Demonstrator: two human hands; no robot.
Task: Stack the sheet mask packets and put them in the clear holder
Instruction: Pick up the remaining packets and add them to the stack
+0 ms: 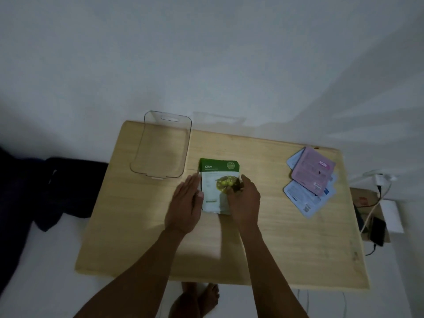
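A pale wooden bench (286, 237) stands against a plain white wall in dim light. At its far left corner sits the clear holder (161, 146), empty, with a handle slot in its far wall. To the left of the bench a dark heap of cloth (64, 189) lies on the floor. To the right, a cardboard box (364, 198), white and black cables (376, 203) and a dark phone-like device (378, 230) crowd the floor beside the bench edge.

Near the middle of the bench lies a green and white sheet mask packet (214, 180) marked "Olive", flat, with what looks like another packet edge just under it. At the far right, well apart from it, a pink packet (313, 169) rests on top of pale blue packets (300, 198) in a loose, fanned pile.

Both forearms reach in from the near edge. The left hand (184, 204) stands edge-on against the left side of the Olive packet, fingers (191, 183) straight and together, released, the thumb touching the packet's edge. The right hand (244, 200) lies over the packet's right half, fingers curled down onto it; whether they pinch the edge cannot be told. Bare feet (195, 299) show below the bench.
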